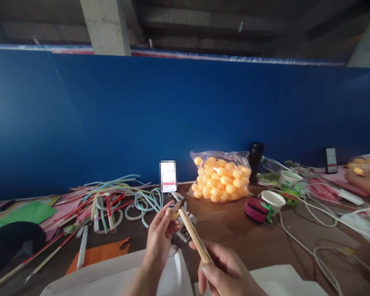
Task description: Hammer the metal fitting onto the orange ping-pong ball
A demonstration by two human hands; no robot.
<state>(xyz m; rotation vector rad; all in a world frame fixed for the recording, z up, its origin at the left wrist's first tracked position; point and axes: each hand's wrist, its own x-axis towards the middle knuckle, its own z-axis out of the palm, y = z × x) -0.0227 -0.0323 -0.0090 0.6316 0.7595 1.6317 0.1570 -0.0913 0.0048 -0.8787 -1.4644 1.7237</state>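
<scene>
My right hand point(226, 269) is wrapped round the light wooden handle of a small hammer point(193, 234). Its narrow grey metal head sits crosswise at the far end, close to my left fingertips. Between the thumb and fingers of my left hand point(162, 230) is a small round yellow thing point(174, 214), partly covered by the fingers and the hammer head. Just behind the hammer lies a small metallic object point(185, 233), mostly hidden. Under my forearms are white sheets point(111, 274).
A clear bag of orange balls point(220, 181) stands ahead, beside a black bottle point(256, 160). Coiled tubes point(146, 203) and coloured paper point(27, 216) lie leftward. Rightward are a magenta pouch point(256, 209), paper cups point(274, 200), white cables point(299, 242) and another person's hand point(365, 181).
</scene>
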